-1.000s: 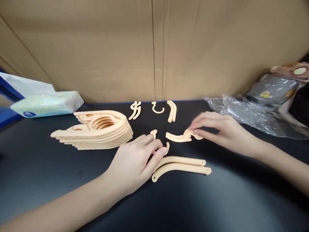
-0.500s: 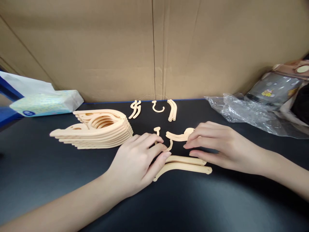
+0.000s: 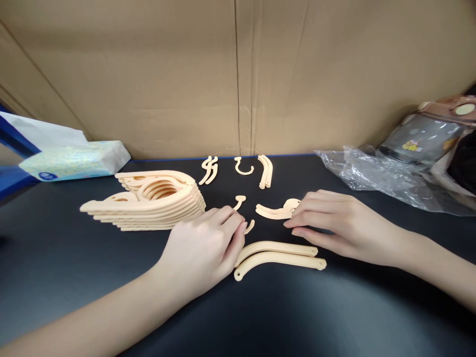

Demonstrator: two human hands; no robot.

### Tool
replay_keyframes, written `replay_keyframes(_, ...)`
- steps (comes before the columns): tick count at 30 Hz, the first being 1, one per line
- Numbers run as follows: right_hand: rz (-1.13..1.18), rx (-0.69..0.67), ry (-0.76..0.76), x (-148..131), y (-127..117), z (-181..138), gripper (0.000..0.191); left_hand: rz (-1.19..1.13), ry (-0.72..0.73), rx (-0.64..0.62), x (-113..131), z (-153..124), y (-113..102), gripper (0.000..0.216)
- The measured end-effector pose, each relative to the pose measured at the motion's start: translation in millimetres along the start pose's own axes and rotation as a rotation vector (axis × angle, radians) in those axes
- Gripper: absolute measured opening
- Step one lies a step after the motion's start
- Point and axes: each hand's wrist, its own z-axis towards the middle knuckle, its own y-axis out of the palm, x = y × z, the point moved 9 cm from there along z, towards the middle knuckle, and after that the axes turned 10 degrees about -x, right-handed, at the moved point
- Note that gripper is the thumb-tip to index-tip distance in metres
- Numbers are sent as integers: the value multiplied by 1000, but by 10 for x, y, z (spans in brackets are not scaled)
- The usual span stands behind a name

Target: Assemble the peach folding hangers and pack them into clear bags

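Note:
My left hand is closed, with its fingertips pinching a cream hanger hook; the hook's middle is hidden behind the fingers. In front of my right hand lie curved cream pieces with a rounded end. The fingers of that hand are loosely bent, with a gap between thumb and forefinger, and they cover part of the rounded end; whether they touch it I cannot tell. Two long curved hanger arms lie side by side just below, close to my left thumb.
Stacked cream hangers sit on the black table at left. Farther back lie small curved pieces, another hook and a pair of arms. A tissue pack, clear plastic bag and bottle flank them.
My left hand has closed on the hook and shifted slightly left, and the hook has turned and moved left with it. My right hand stays nearly still.

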Motion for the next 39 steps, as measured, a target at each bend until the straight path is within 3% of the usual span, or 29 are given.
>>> replay_keyframes(5,-15,5,15,56,-18,-8,20,36,48,-21,8,-22,-9,28)
replay_keyframes(11,-12,6,16,61,-30,-12,20,160,274,-110,123,-31,32,32)
replay_keyframes(16,-14,0,8,50,-12,-22,20,344,389,-76,213,-87,75,38)
replay_keyframes(24,-24,14,11,55,-25,-12,22,465,406,-84,293,-101,74,33)
replay_keyframes(28,-40,13,29,65,-33,2,24,454,407,-44,298,-84,22,31)
replay_keyframes(33,-27,78,65,59,-71,1,22,329,532,150,426,-189,-189,23)
replay_keyframes(39,-10,96,81,-25,-33,18,46,209,715,146,573,-318,-278,24)
